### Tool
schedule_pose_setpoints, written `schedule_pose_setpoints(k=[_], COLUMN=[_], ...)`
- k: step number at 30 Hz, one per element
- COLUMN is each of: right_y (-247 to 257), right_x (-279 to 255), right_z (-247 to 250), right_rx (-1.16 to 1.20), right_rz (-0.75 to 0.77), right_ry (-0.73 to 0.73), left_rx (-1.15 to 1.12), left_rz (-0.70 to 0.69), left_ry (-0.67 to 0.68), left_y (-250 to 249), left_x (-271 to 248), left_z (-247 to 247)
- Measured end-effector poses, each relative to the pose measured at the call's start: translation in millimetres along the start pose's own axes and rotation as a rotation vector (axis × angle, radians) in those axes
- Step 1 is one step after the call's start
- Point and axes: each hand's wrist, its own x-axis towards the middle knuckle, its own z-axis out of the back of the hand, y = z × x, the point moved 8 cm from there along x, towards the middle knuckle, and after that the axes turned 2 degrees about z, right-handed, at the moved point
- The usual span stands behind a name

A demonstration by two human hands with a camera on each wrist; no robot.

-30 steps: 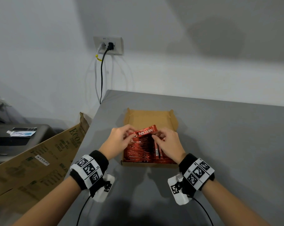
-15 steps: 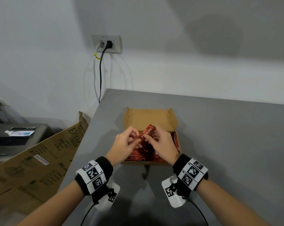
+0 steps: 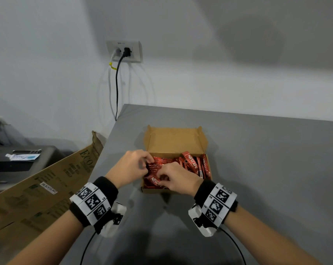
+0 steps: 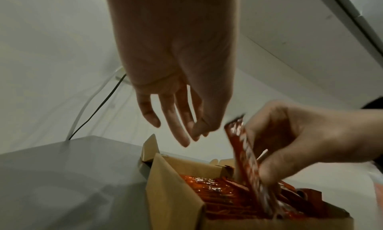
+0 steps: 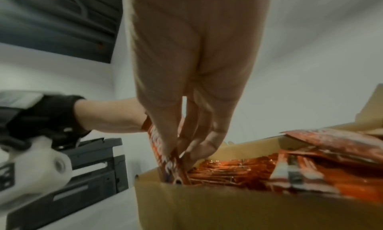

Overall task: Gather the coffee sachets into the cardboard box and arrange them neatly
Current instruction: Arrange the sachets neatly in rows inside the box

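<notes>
An open cardboard box point(image 3: 176, 139) sits on the grey table point(image 3: 267, 169), holding several red coffee sachets point(image 3: 191, 163). My right hand point(image 3: 161, 178) pinches one red sachet point(image 3: 154, 180) over the box's front left corner. In the left wrist view this sachet point(image 4: 246, 153) stands almost upright with its lower end among the others. The right wrist view shows my fingers point(image 5: 165, 145) on the sachet point(image 5: 165, 164) just inside the box wall point(image 5: 228, 205). My left hand point(image 4: 186, 133) hovers above the box's left side, fingers loose, holding nothing.
A large flattened cardboard carton point(image 3: 47, 184) leans against the table's left edge, with a black printer point(image 3: 18, 165) behind it. A wall socket point(image 3: 124, 51) with two cables hangs above the table's far left corner. Bare table lies right of the box.
One second ago both hands held the sachet flat above the box. It has since turned upright and gone down into the front left corner; my left hand has let go.
</notes>
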Motion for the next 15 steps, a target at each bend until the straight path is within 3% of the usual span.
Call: schedule_pose_setpoints(k=[4,9,15], right_y=[-1,2,-7], right_x=[4,13,12], right_z=[-12,-20,-11], right_rx=[-0.094,-0.237,-0.099], right_rz=[-0.039,-0.044,-0.101], right_ry=[0.089,0.151,0.126], left_rx=[-0.001,0.062,0.274], left_rz=[0.013,0.043,0.023], left_ry=[0.012,0.235,0.333], left_y=[0,-2,-3], left_x=[1,1,-2], left_z=[-4,-17,-35])
